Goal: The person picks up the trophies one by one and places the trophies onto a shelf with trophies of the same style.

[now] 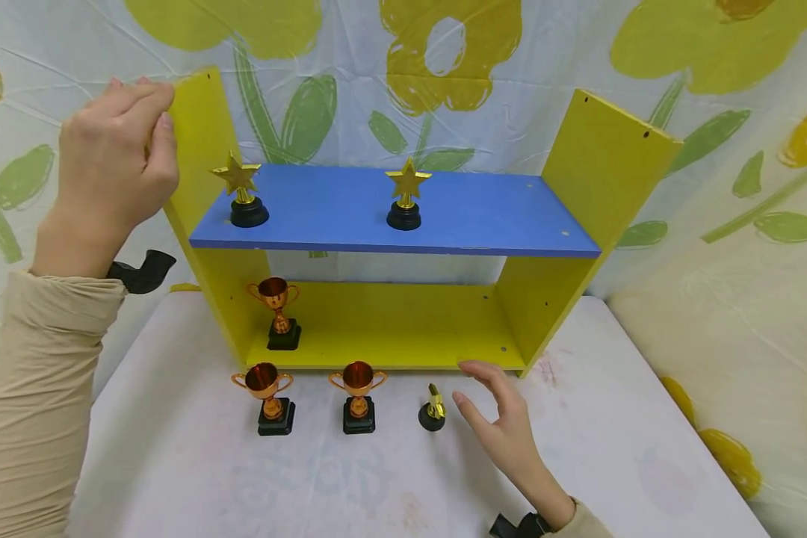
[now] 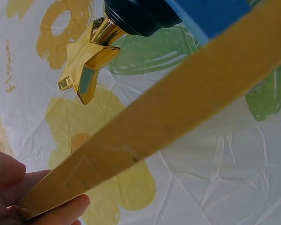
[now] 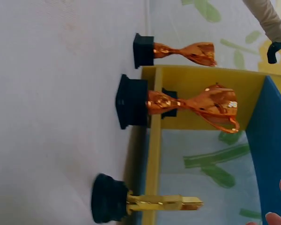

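My left hand (image 1: 117, 149) grips the top of the yellow left side panel (image 1: 205, 127) of a shelf; in the left wrist view its fingers (image 2: 61, 213) curl around the panel's edge. Above the table, my right hand (image 1: 501, 418) has its thumb and fingers spread apart, just right of a gold star trophy (image 1: 433, 408) on a round black base, not touching it. Two bronze cup trophies (image 1: 359, 396) (image 1: 269, 400) stand left of that star. On the blue shelf board (image 1: 484, 209) are two more star trophies (image 1: 406, 196) (image 1: 242, 193).
A third bronze cup trophy (image 1: 279, 314) stands on the yellow bottom board (image 1: 390, 321), at its left end. The yellow right side panel (image 1: 598, 157) rises above the blue board. Behind hangs a flowered cloth (image 1: 350, 90). A white cloth covers the table (image 1: 350, 501).
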{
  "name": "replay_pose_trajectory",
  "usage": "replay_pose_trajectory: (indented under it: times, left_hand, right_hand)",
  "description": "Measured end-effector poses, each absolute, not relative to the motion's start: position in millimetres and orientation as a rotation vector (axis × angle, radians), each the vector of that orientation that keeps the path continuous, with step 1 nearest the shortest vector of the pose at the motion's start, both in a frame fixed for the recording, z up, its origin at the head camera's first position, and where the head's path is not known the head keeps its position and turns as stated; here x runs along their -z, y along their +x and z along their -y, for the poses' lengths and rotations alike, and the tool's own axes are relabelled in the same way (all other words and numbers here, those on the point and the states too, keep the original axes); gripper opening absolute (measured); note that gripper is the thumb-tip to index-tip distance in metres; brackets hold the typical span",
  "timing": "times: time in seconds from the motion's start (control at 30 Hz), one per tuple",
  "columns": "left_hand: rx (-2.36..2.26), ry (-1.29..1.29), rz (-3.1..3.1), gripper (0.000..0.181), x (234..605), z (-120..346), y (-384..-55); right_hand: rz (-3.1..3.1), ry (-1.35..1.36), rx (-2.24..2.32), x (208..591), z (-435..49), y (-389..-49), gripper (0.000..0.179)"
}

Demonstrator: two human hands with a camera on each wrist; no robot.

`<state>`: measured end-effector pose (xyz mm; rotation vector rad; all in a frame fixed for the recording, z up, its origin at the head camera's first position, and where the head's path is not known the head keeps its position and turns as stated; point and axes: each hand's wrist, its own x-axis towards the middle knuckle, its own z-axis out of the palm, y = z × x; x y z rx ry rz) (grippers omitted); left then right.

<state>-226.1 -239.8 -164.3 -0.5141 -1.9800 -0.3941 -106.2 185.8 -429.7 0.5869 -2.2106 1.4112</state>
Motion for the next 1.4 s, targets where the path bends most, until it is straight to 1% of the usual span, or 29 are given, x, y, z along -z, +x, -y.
replay_pose_trajectory:
  times: [0.1,0.33,0.57,0.77,1.1,1.4]
  left_hand:
    - [0.393,-0.512,1.983,0.038,165,239,-227]
    - [0.394,-0.507,1.98,0.037,164,241,-226]
    - [0.394,-0.508,1.976,0.038,165,239,-227]
    - [0.396,-0.499,1.982,0.038,165,239,-227]
    - [0.398,-0.505,1.976,0.037,164,238,-225]
    - [0.386,-0.508,1.984,0.036,165,239,-225]
  right_hand:
    - [2.205,0.557,-1.398,438,-182,-105,0.049]
    - [2.201,0.492,-1.42,442,-166,-98,0.051]
    - [2.193,0.4,-1.536,471,-161,-98,0.054]
    - [2.174,0.386,-1.592,485,-157,-99,0.053]
    - [2.101,0.344,-1.653,495,-152,-104,0.049]
    - [2.059,0.317,-1.589,496,-150,-107,0.035]
